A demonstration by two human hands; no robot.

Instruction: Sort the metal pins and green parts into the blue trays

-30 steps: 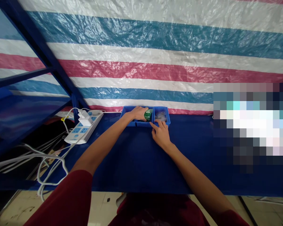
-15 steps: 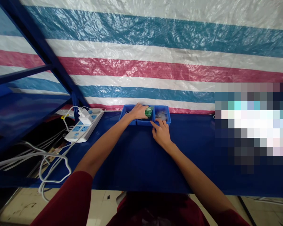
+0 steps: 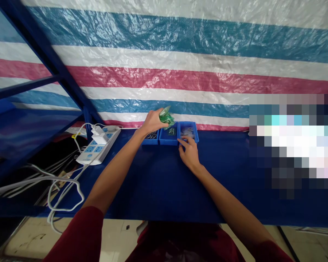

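Three small blue bins stand in a row at the back of the blue table [image 3: 158, 182]. My left hand [image 3: 152, 122] is raised above the left bin [image 3: 151, 138], closed on a green plastic bag [image 3: 166, 117] that hangs over the middle bin [image 3: 169, 135]. The left bin holds small dark parts; a bit of green lies in the middle bin. My right hand [image 3: 190, 153] rests on the table with fingers spread, its fingertips on the front rim of the right bin [image 3: 188, 132], which holds pale small parts.
A white power strip [image 3: 97, 147] with a plugged adapter lies at the left table edge, white cables [image 3: 57, 185] trailing down. A blue metal frame [image 3: 46, 54] rises at left. A striped tarp [image 3: 180, 72] forms the back wall. A blurred patch covers the right.
My left hand has lifted the green bag up out of the bins, uncovering the left and middle bins. My right hand stayed at the right bin's front.
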